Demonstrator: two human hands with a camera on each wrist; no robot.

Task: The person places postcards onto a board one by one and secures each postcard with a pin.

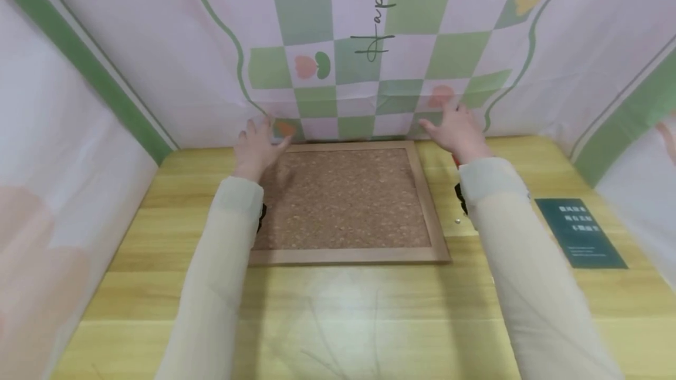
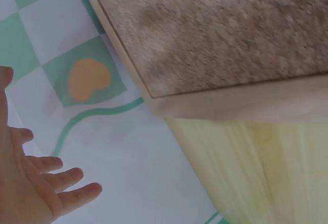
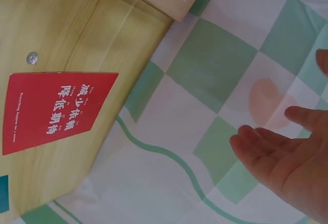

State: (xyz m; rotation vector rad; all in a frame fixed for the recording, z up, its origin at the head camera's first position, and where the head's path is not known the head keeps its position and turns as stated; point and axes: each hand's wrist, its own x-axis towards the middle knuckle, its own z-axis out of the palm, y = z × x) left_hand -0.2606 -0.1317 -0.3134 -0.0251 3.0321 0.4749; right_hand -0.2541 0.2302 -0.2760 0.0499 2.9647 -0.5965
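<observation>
A wood-framed cork board [image 1: 343, 198] lies flat on the table. Over its far left corner, my left hand [image 1: 257, 146] is held with fingers spread, gripping nothing; the left wrist view shows that hand [image 2: 36, 178] apart from the board's frame [image 2: 230, 101]. To the right of the board's far corner is my right hand [image 1: 458, 131], also empty, with its thumb stretched out. The right wrist view has this hand [image 3: 287, 157] in front of the checkered cloth. A red card [image 3: 56, 108] with white writing lies beside the board, mostly hidden by my right wrist in the head view.
A dark green card [image 1: 581, 233] with white writing lies at the table's right. A small, shiny pushpin-like piece [image 1: 457, 221] sits between board and right forearm. Patterned cloth [image 1: 359, 63] rises behind the wooden table [image 1: 327, 315] and along both sides.
</observation>
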